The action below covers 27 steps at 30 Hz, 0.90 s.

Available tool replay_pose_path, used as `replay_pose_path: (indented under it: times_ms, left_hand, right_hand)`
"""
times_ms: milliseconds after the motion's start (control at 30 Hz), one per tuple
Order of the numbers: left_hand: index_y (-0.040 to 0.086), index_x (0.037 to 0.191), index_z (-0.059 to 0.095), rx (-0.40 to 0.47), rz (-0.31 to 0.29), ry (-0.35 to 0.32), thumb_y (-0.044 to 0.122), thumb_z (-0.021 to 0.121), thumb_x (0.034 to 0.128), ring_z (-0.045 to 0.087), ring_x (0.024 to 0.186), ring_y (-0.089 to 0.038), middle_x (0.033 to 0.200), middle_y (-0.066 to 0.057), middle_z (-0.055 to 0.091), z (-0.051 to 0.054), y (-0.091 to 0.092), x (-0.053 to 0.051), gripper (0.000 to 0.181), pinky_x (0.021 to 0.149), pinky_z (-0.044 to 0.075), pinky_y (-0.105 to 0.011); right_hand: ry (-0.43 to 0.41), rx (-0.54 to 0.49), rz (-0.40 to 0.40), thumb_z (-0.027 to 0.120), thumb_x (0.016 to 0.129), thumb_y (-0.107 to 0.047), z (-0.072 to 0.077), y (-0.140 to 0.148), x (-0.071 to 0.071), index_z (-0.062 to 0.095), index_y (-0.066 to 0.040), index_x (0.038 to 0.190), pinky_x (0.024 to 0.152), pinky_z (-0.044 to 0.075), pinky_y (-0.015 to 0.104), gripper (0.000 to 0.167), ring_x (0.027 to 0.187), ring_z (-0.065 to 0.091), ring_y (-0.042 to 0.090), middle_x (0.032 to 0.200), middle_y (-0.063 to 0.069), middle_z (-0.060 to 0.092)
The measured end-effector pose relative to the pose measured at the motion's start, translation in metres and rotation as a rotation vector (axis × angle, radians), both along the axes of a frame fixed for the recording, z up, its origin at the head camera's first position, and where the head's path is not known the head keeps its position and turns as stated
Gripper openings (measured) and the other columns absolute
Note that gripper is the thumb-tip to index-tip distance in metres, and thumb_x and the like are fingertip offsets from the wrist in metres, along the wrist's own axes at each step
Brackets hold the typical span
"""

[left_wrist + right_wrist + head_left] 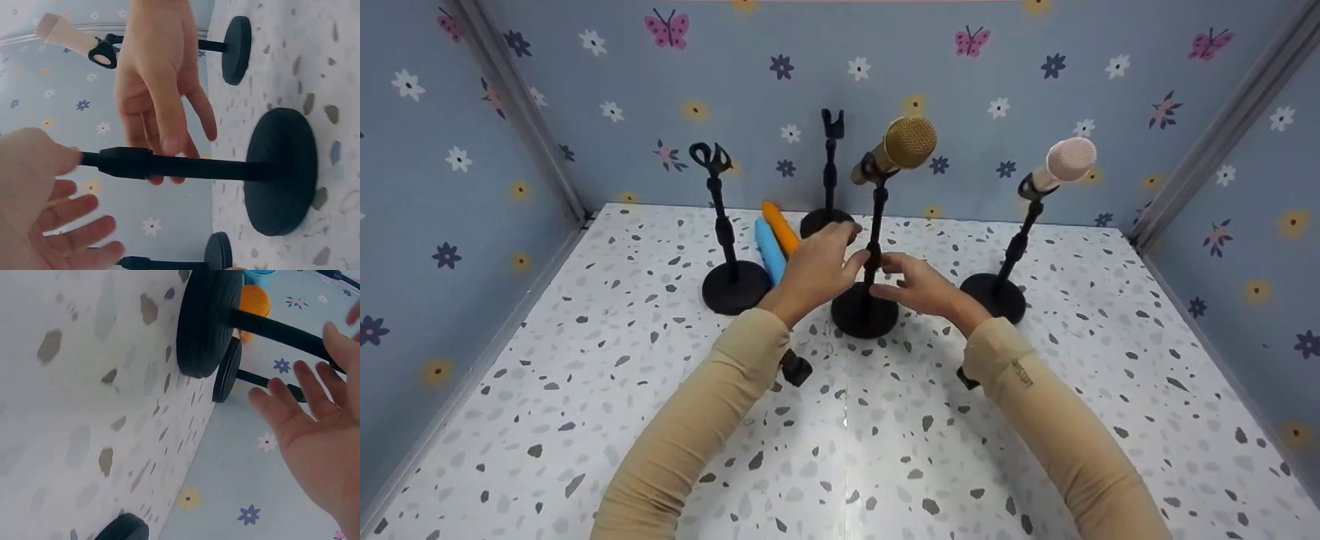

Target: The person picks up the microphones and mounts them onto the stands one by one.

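Note:
A gold microphone (911,142) sits tilted in the clip of the middle black stand (864,319), which stands upright on the table. My left hand (821,262) is at the left of its pole, thumb tip at the pole and the other fingers spread. On the other side is my right hand (922,285), its fingers loosely bent around the pole without a visible grip. In the left wrist view, some right-hand fingers (154,180) pass behind the pole. Whether either hand touches it firmly is unclear.
A pale pink microphone (1069,160) rests in a stand at the right. Blue (769,251) and orange (780,227) microphones lie left of my left hand, partly hidden. Two stands with bare clips, left (724,229) and back (830,176), are nearby. Patterned walls enclose the speckled table (622,315).

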<state>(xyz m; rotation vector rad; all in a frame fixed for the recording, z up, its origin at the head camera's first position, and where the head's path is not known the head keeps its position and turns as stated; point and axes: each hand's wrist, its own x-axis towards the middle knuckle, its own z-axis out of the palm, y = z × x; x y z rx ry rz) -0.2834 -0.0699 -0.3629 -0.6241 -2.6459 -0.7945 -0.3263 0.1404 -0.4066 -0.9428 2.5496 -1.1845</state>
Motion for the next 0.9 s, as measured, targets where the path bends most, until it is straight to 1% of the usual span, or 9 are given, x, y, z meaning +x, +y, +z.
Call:
replay_pose_path:
  times_ms: [67,133,200,267,333,400,500,733,900]
  left_hand:
    - [0.001,0.133,0.059,-0.072,0.001,-0.072,0.026,0.063,0.1017,0.064,0.109,-0.031,0.124,-0.016,0.064,-0.008,-0.003,0.002,0.041,0.095,0.052,-0.043]
    - [0.000,0.133,0.059,-0.140,0.001,-0.165,0.024,0.067,0.0990,0.063,0.112,-0.032,0.126,-0.017,0.063,-0.016,-0.005,0.003,0.043,0.097,0.051,-0.044]
    - [0.000,0.130,0.061,-0.216,-0.005,-0.266,0.023,0.071,0.0956,0.063,0.111,-0.032,0.123,-0.018,0.064,-0.025,-0.004,0.005,0.043,0.098,0.050,-0.044]
    - [0.000,0.126,0.063,-0.308,-0.012,-0.338,0.021,0.075,0.0925,0.062,0.111,-0.034,0.122,-0.019,0.063,-0.036,-0.002,0.007,0.042,0.099,0.049,-0.046]
    - [-0.002,0.125,0.064,-0.386,-0.024,-0.372,0.020,0.076,0.0913,0.062,0.111,-0.037,0.123,-0.023,0.061,-0.046,0.000,0.008,0.041,0.099,0.049,-0.048]
    - [-0.003,0.123,0.065,-0.438,-0.029,-0.367,0.019,0.076,0.0919,0.062,0.111,-0.039,0.126,-0.025,0.060,-0.055,0.003,0.009,0.040,0.099,0.050,-0.050]
    - [-0.003,0.123,0.065,-0.461,-0.019,-0.335,0.019,0.076,0.0929,0.063,0.110,-0.040,0.129,-0.027,0.058,-0.060,0.004,0.009,0.039,0.098,0.051,-0.050]
    - [-0.002,0.120,0.066,-0.441,-0.022,-0.302,0.019,0.078,0.0913,0.064,0.106,-0.038,0.126,-0.025,0.059,-0.065,0.003,0.010,0.037,0.096,0.052,-0.049]
    - [-0.003,0.119,0.066,-0.432,-0.025,-0.289,0.018,0.077,0.0913,0.064,0.104,-0.039,0.123,-0.025,0.060,-0.065,0.002,0.010,0.037,0.095,0.052,-0.049]
  right_hand:
    - [0.029,0.121,0.030,0.072,0.097,-0.019,-0.002,0.003,0.000,0.051,0.000,0.145,0.110,0.039,0.053,0.056,0.135,0.048,0.039,0.145,0.018,0.053]
    - [0.064,0.239,0.067,0.074,0.095,-0.021,-0.006,0.005,0.001,0.053,0.002,0.144,0.112,0.038,0.051,0.057,0.136,0.047,0.039,0.145,0.020,0.052]
    - [0.084,0.339,0.096,0.076,0.093,-0.022,-0.009,0.007,0.003,0.053,0.004,0.143,0.114,0.037,0.048,0.060,0.137,0.046,0.038,0.147,0.022,0.051]
    - [0.091,0.396,0.107,0.077,0.093,-0.023,-0.013,0.007,0.005,0.054,0.005,0.141,0.115,0.036,0.045,0.060,0.138,0.045,0.036,0.148,0.022,0.049]
    - [0.102,0.414,0.102,0.077,0.092,-0.022,-0.017,0.007,0.006,0.056,0.005,0.140,0.114,0.037,0.044,0.059,0.138,0.046,0.036,0.149,0.022,0.049]
    - [0.121,0.411,0.085,0.078,0.092,-0.021,-0.020,0.008,0.006,0.057,0.005,0.139,0.113,0.038,0.043,0.057,0.136,0.048,0.035,0.148,0.021,0.051]
    - [0.136,0.402,0.067,0.079,0.091,-0.021,-0.021,0.007,0.004,0.059,0.005,0.137,0.111,0.041,0.044,0.057,0.134,0.051,0.035,0.145,0.021,0.053]
    - [0.139,0.434,0.063,0.080,0.090,-0.024,-0.019,0.006,0.007,0.059,0.005,0.137,0.110,0.042,0.044,0.059,0.131,0.053,0.035,0.143,0.022,0.055]
    - [0.125,0.465,0.041,0.081,0.088,-0.025,-0.017,0.002,0.012,0.059,0.004,0.138,0.110,0.042,0.044,0.062,0.131,0.053,0.036,0.144,0.021,0.054]
